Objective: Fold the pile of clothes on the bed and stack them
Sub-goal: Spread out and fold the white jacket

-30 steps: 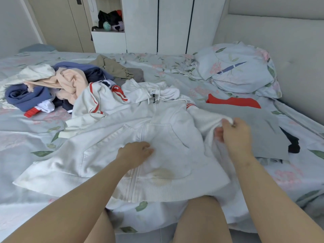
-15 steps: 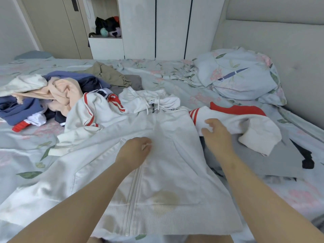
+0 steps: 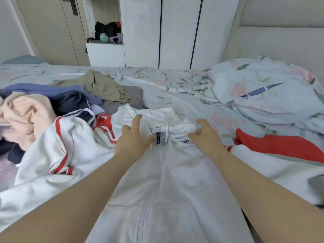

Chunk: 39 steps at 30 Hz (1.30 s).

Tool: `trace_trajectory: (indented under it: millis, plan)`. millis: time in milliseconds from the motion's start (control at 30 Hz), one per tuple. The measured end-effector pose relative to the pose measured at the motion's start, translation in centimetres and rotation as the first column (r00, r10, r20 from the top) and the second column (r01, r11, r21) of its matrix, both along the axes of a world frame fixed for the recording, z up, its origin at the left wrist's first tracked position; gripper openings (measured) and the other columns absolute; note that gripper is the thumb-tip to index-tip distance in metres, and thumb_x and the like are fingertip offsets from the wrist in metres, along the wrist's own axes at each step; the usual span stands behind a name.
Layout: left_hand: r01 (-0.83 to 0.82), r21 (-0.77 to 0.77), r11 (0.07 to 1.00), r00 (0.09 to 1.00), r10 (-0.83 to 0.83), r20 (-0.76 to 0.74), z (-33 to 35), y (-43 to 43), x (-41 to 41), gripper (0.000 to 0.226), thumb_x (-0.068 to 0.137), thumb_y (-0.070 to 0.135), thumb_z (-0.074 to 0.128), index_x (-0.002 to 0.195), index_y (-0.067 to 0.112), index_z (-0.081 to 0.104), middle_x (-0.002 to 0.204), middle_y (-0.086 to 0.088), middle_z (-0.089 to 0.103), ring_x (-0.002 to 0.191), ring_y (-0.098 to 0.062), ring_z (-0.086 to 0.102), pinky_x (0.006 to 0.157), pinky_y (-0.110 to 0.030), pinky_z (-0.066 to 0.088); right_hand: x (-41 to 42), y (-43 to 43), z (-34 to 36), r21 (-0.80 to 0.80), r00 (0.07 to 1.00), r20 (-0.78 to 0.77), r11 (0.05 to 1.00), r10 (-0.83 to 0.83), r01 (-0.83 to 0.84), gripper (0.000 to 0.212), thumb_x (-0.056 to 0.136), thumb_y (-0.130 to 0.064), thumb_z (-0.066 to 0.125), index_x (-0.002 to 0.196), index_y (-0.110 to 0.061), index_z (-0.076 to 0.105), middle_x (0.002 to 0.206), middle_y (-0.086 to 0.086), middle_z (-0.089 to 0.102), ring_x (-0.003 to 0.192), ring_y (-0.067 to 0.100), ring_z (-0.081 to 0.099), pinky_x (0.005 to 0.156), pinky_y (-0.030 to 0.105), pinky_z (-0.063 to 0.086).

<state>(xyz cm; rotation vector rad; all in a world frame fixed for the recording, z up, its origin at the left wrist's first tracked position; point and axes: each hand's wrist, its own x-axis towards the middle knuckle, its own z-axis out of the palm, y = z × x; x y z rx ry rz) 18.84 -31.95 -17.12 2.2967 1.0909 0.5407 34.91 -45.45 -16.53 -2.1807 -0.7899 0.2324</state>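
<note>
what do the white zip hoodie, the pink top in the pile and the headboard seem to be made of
White zip hoodie: probably cotton-blend sweatshirt knit, matte, with thick soft folds. Pink top: likely brushed fleece, judging by its fuzzy, rounded creases. Headboard: padded upholstery with a smooth, seamed panel; fabric or faux leather, unclear.

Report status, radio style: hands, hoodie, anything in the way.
Left hand open, right hand open, both at the hood. White hoodie flat, front up. Red-striped jacket bunched beside the left arm.

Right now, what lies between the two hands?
Head view: the neckline of the white hoodie, with its black label and a white drawstring, lies between left hand and right hand.
</note>
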Motion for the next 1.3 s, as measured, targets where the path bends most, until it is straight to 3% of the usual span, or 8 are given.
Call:
trace_trajectory:
  millis: [100,200,333,433,567,800,967,1300]
  plan:
    - [0.004,-0.11,0.994,0.989,-0.02,-0.143,-1.0,2.3,3.0,0.09,0.082,0.038,0.066,0.147,0.035,0.004,0.081,-0.007,0.061,0.06,-0.024,0.059,0.058,-0.032,0.051,2.4,2.7,0.0,-0.162,0.984,-0.176,0.986,-0.005,-0.024,0.078,0.084,-0.015,0.066,0.144,-0.009,0.017,0.089,0.008,0.053,0.069,0.02,0.055,0.057,0.024,0.045]
    - [0.024,-0.259,0.966,0.972,-0.083,-0.219,-2.2,3.8,4.8,0.042,0.084,0.028,0.062,0.119,0.021,0.04,0.07,-0.012,0.063,0.05,-0.024,0.059,0.047,-0.031,0.054,3.5,3.7,-0.7,-0.456,0.964,-0.266,0.884,-0.029,-0.1,0.035,0.08,-0.027,0.073,0.097,-0.005,0.052,0.058,0.005,0.051,0.041,0.012,0.044,0.038,0.016,0.032]
    - [0.014,-0.086,0.996,0.998,-0.019,-0.059,-1.7,6.2,6.7,0.017,0.088,0.004,0.039,0.098,0.009,0.051,0.091,-0.016,0.062,0.086,-0.035,0.064,0.077,-0.043,0.055,4.9,5.3,-1.0,-0.032,0.923,-0.376,0.996,-0.084,0.077,0.021,0.086,-0.013,0.065,0.066,-0.008,0.057,0.055,0.012,0.058,0.043,0.02,0.056,0.051,0.029,0.05]
    - [-0.058,0.087,0.994,0.987,0.043,0.157,0.7,7.6,8.2,0.035,0.09,0.006,0.047,0.125,0.007,0.046,0.107,-0.017,0.057,0.096,-0.029,0.054,0.074,-0.03,0.037,5.8,6.7,0.7,0.298,0.989,-0.088,0.944,-0.121,0.142,0.017,0.085,-0.02,0.057,0.099,-0.014,0.064,0.097,0.007,0.067,0.087,0.024,0.063,0.081,0.039,0.051]
    - [0.182,-0.137,0.974,0.969,-0.153,0.195,0.5,7.2,7.8,0.087,0.085,0.015,0.066,0.149,0.017,0.006,0.132,-0.015,0.045,0.121,-0.029,0.045,0.089,-0.034,0.04,5.1,5.1,1.6,0.288,0.923,-0.343,0.955,0.176,-0.075,0.08,0.091,-0.009,0.056,0.151,-0.027,0.007,0.123,0.0,0.051,0.108,0.017,0.052,0.09,0.036,0.044]
    - [0.343,0.116,0.932,0.861,-0.263,-0.437,-4.3,-0.9,6.5,0.063,0.093,0.063,0.026,0.149,0.039,0.008,0.159,0.01,0.0,0.147,-0.018,-0.005,0.114,-0.056,-0.001,6.7,-3.0,-0.4,-0.314,0.974,0.215,0.94,-0.065,0.132,0.029,0.091,-0.022,0.049,0.118,-0.018,0.057,0.126,0.008,0.057,0.115,0.027,0.051,0.098,0.035,0.04]
    - [0.403,0.114,0.908,0.732,-0.245,-0.636,-6.2,-5.3,6.2,0.055,0.099,0.051,0.011,0.151,0.035,0.003,0.16,0.006,-0.008,0.146,-0.021,-0.014,0.113,-0.058,-0.009,5.4,-9.1,0.3,-0.599,0.975,0.217,0.795,0.042,0.099,0.033,0.085,-0.06,0.048,0.098,-0.031,0.056,0.108,-0.004,0.058,0.112,0.025,0.054,0.092,0.039,0.038]
    - [0.324,0.131,0.937,0.798,-0.196,-0.571,-6.8,-9.4,5.8,0.055,0.098,0.052,0.012,0.15,0.038,0.002,0.16,0.007,-0.005,0.146,-0.023,-0.013,0.113,-0.056,-0.011,7.4,-14.5,2.7,-0.152,0.719,0.574,0.812,-0.392,0.564,0.03,0.091,-0.015,0.049,0.118,-0.018,0.062,0.121,0.018,0.054,0.116,0.038,0.044,0.095,0.044,0.031]
